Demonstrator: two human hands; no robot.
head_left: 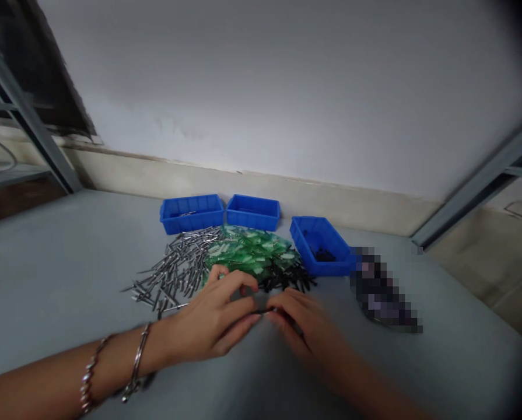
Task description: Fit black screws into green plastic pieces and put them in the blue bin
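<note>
My left hand [221, 315] and my right hand [307, 326] meet in front of the piles, thumbs and forefingers pinched. Between their fingertips runs a thin dark piece [264, 311], mostly covered by the fingers; its exact kind does not show. Just beyond my left hand lies a heap of green translucent plastic pieces [252, 248]. To the left of it spread many slim silvery metal rods [186, 262]. Small black parts [289, 275] are heaped beyond my right hand, against the green ones. My right hand is slightly blurred.
Three blue bins stand behind the piles: the left bin [193, 221] with a few metal rods, the middle bin [252, 220], and the right bin [324, 267] with black parts. A pixelated dark object [383, 294] lies at right on the grey table [90, 262]. A wall [278, 105] rises behind.
</note>
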